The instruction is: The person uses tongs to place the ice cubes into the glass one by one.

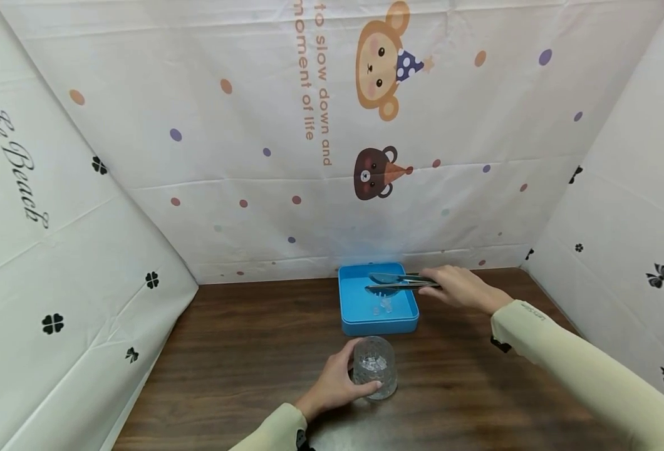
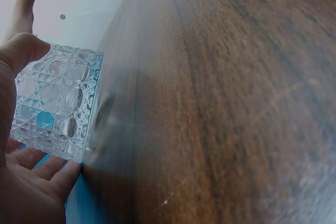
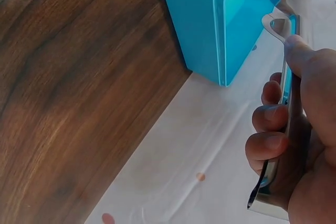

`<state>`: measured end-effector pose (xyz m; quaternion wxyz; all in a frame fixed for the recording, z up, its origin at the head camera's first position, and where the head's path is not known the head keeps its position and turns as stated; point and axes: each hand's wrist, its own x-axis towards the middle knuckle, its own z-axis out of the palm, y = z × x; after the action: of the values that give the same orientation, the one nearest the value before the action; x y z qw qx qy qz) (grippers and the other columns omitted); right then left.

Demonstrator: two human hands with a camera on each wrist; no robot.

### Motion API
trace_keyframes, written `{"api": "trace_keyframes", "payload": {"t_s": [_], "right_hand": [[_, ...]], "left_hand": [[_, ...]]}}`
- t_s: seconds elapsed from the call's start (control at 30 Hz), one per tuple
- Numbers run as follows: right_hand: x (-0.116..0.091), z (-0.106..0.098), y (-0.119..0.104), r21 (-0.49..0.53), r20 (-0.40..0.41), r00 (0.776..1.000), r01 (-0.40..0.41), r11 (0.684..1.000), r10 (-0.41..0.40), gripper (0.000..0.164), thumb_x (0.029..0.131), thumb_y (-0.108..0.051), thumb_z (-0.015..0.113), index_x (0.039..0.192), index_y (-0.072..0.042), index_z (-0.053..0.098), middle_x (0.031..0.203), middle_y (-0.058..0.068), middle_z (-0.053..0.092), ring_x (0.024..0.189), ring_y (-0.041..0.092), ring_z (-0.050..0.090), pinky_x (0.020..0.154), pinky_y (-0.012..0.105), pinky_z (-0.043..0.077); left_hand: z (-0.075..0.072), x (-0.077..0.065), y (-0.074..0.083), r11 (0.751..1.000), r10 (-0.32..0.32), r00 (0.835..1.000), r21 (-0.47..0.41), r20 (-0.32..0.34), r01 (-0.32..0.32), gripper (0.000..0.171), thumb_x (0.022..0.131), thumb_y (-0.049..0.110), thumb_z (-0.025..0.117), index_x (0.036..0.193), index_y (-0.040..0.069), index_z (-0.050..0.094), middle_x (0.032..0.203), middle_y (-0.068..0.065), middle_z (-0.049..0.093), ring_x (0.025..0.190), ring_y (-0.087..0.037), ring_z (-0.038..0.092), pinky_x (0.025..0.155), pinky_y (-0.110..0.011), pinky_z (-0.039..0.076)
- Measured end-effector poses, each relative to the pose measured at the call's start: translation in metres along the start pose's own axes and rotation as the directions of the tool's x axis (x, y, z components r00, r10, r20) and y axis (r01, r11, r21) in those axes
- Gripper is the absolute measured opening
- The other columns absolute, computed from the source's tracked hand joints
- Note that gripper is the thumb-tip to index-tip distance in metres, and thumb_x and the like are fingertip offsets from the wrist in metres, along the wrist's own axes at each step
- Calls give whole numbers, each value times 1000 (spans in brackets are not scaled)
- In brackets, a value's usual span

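My left hand [image 1: 336, 383] grips a cut-glass tumbler [image 1: 374, 369] that stands on the table, thumb on the near side and fingers round the far side. Clear ice pieces show inside it from above. In the left wrist view the patterned wall of the tumbler [image 2: 52, 100] sits between thumb and fingers. My right hand [image 1: 460, 288] holds metal serving tongs [image 1: 402, 285], their spoon end and pronged end spread apart over a blue tray [image 1: 379, 327]. A few clear ice pieces [image 1: 385, 305] lie in the tray below the tips. The right wrist view shows fingers [image 3: 270, 145] curled round the tongs.
The brown wooden table [image 1: 242, 351] extends to both sides of the tray and tumbler. A white printed sheet [image 1: 242, 125] rises right behind the tray, and further sheets hang on the left and right.
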<state>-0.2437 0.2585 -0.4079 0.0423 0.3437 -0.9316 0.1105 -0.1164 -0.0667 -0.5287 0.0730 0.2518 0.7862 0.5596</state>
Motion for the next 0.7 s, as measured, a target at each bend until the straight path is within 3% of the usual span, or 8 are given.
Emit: {"api": "trace_keyframes", "payload": {"t_s": [0.23,0.5,0.7], "right_hand": [[8,6,0,15,35,999,24,1000,-25,18,99,-27,71,106,-11,68,77,-11,57,62,5,50,56,28,43],[12,12,-4,-21,79,996,53,998,-51,30,98,-30,72,116,-5,72,87,-4,68,66,3,54,58,27,48],[13,15,-7,-27,120,991,64,998,-60,35,99,-29,72,120,-2,72,101,6,74,75,9,63,65,33,56]], "left_hand": [[-1,1,1,1000,-7,1000,6,1,7,76,86,36,85,149,19,45,136,-6,61,121,-20,63,100,-34,53],[-1,0,0,1000,-18,1000,-10,9,18,76,87,36,84,149,21,44,136,-5,61,120,-19,64,98,-30,54],[-1,0,1,1000,-24,1000,-15,11,24,76,87,36,84,149,21,45,135,-4,61,118,-17,64,97,-28,54]]}}
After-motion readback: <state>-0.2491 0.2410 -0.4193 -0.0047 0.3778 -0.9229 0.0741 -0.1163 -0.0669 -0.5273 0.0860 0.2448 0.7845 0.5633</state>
